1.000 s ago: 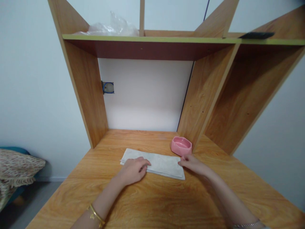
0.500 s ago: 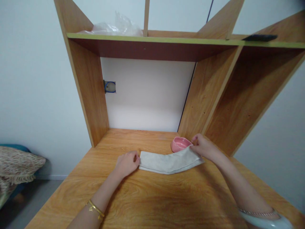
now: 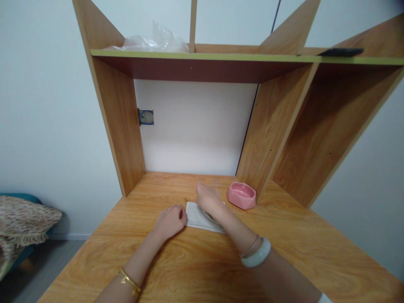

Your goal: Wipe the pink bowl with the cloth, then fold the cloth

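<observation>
A folded pale grey cloth (image 3: 197, 217) lies on the wooden desk (image 3: 195, 265) near its middle. My left hand (image 3: 170, 220) rests at the cloth's left edge with its fingers curled and pinched on that edge. My right hand (image 3: 207, 199) reaches across over the cloth and presses down on its top, fingers together; part of the cloth is hidden under it. A pink bowl (image 3: 241, 195) stands on the desk just right of the cloth, apart from both hands.
The desk has an upper shelf (image 3: 202, 54) with a crumpled clear plastic bag (image 3: 151, 40) at its left and a flat black object (image 3: 340, 51) at its right. Wooden side panels close in the back. A patterned blanket (image 3: 22, 219) lies at the far left.
My right hand carried the cloth's right end up and over to the left, folding the cloth to about half its length. My left hand stayed at the left edge.
</observation>
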`<state>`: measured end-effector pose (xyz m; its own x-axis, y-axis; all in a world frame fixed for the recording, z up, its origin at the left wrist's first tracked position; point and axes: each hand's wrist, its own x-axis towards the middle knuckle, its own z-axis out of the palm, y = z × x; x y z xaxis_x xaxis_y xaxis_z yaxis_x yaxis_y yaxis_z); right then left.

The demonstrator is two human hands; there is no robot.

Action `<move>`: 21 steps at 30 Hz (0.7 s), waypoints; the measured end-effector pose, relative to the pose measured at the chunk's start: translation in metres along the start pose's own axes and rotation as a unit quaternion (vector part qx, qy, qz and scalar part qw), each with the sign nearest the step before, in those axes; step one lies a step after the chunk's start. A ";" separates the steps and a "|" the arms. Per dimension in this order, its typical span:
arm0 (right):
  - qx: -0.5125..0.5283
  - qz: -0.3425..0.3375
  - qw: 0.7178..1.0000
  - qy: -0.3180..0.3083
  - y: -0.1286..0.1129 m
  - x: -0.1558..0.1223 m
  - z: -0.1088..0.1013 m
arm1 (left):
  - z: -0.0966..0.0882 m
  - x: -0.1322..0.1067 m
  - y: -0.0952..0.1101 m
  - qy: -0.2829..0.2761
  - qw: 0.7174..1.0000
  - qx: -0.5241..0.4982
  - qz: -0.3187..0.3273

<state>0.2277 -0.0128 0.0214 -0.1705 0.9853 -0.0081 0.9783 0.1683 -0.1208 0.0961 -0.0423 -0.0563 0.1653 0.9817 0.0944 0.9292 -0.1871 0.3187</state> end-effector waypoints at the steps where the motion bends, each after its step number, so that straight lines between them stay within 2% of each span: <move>1: 0.002 -0.007 1.000 -0.001 -0.007 0.002 0.005 | 0.000 0.000 0.000 0.001 1.000 -0.001 0.000; 6: 0.025 -0.034 0.999 0.000 -0.031 0.008 0.028 | 0.001 0.000 0.002 0.013 1.000 -0.009 -0.006; 10: 0.055 -0.043 0.997 0.011 -0.030 0.008 0.028 | 0.001 0.001 0.001 0.031 0.999 -0.014 -0.023; 15: 0.086 -0.024 0.994 0.060 0.008 0.011 0.010 | 0.001 0.003 -0.001 0.075 0.995 -0.037 -0.045; 18: 0.091 -0.007 0.994 0.054 0.039 0.007 0.009 | 0.000 0.002 0.003 0.100 0.993 -0.065 -0.013; 21: 0.092 0.013 0.995 0.038 0.065 -0.001 0.018 | -0.001 -0.001 0.009 0.111 0.987 -0.107 0.035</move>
<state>0.2897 -0.0034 -0.0045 -0.1294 0.9897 0.0614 0.9428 0.1420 -0.3015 0.1042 -0.0449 -0.0521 0.1286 0.9389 0.3194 0.8225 -0.2809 0.4945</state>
